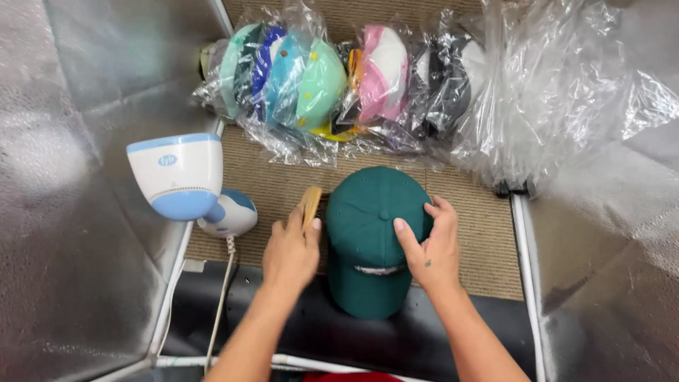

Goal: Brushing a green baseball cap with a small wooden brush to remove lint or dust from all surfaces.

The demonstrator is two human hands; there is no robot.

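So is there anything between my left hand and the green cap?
Nothing visible. The left hand, holding a wooden brush, sits right beside the green cap with only bare mat between. The right hand already rests on the cap.

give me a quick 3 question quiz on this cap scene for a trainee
1. True or false: the right hand rests on the dark green cap.
2. What does the left hand hold? A) a wooden brush B) scissors C) a cloth
3. Fill in: the white and blue steamer sits to the ____ of the cap.

Key
1. True; its fingers lie on the crown.
2. A, the wooden brush, held beside the cap.
3. Left. The bagged caps lie beyond the cap on the tan mat.
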